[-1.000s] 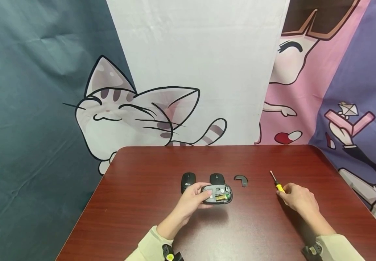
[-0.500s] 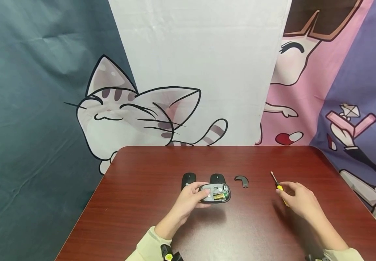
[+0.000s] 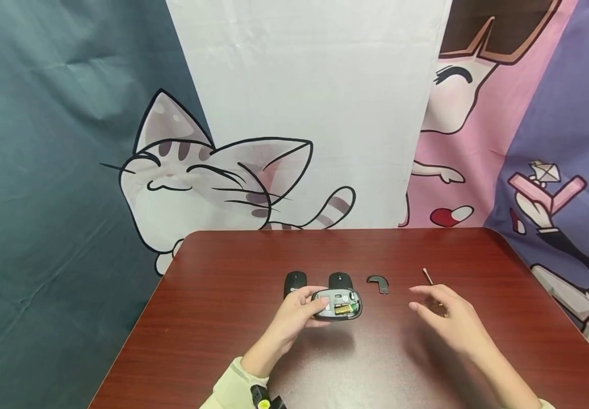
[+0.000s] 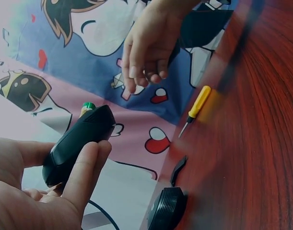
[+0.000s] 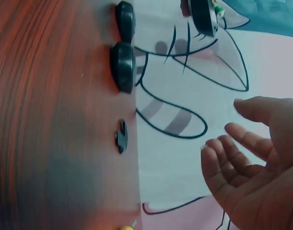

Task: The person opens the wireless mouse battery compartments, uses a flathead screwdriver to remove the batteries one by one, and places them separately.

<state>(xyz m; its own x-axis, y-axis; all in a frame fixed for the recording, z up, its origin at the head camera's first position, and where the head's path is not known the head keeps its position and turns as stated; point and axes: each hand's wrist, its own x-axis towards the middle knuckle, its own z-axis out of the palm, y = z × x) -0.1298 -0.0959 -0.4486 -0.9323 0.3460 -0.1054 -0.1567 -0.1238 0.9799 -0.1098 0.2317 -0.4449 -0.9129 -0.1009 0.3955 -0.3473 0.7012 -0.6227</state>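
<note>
My left hand [image 3: 294, 312] holds a computer mouse [image 3: 332, 293] raised over the table, its underside facing me. Inside the uncovered compartment lies a green and gold battery [image 3: 345, 309]; its green end shows past the mouse's black shell [image 4: 79, 143] in the left wrist view. My right hand [image 3: 455, 324] hovers above the table with relaxed fingers and nothing in them. A yellow-handled screwdriver [image 4: 199, 103] lies on the table beneath it, the handle mostly hidden by the hand in the head view.
Behind the held mouse, two black mice [image 3: 295, 280] rest on the reddish-brown table [image 3: 233, 255]. A small black hooked cover [image 3: 380, 282] lies to their right. A printed cloth backdrop [image 3: 320, 85] rises at the table's far edge.
My right hand has let go of the screwdriver, which stays on the table, and has shifted left with its fingers spread. The left hand and its mouse have barely moved.
</note>
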